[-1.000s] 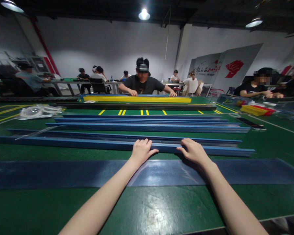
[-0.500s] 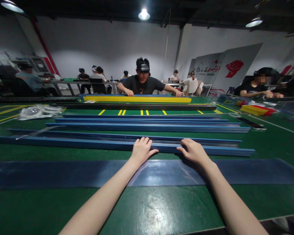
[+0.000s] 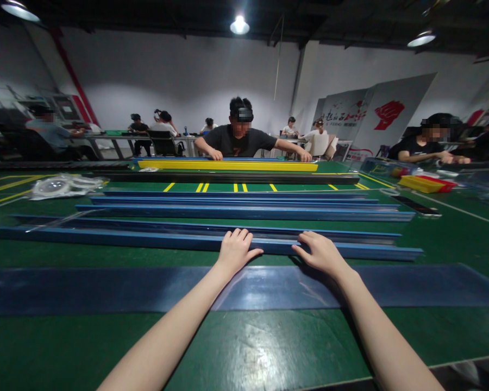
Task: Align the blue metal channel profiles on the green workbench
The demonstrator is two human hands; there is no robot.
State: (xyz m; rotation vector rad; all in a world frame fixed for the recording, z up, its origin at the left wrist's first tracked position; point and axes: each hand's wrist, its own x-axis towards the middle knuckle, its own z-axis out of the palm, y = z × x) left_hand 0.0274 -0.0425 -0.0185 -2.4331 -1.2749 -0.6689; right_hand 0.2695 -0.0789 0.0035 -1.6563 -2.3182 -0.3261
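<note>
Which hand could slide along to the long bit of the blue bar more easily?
Probably the left hand: it rests on the blue bar on the side where most of it stretches; the right hand sits nearer the short end.

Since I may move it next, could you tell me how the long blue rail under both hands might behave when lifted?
The blue rail is very long and thin, so it would probably sag or sway if lifted where the left hand and right hand rest. It looks straight-edged, so unlikely to roll.

white walls (image 3: 179, 70), ceiling lamps (image 3: 239, 24)
</note>
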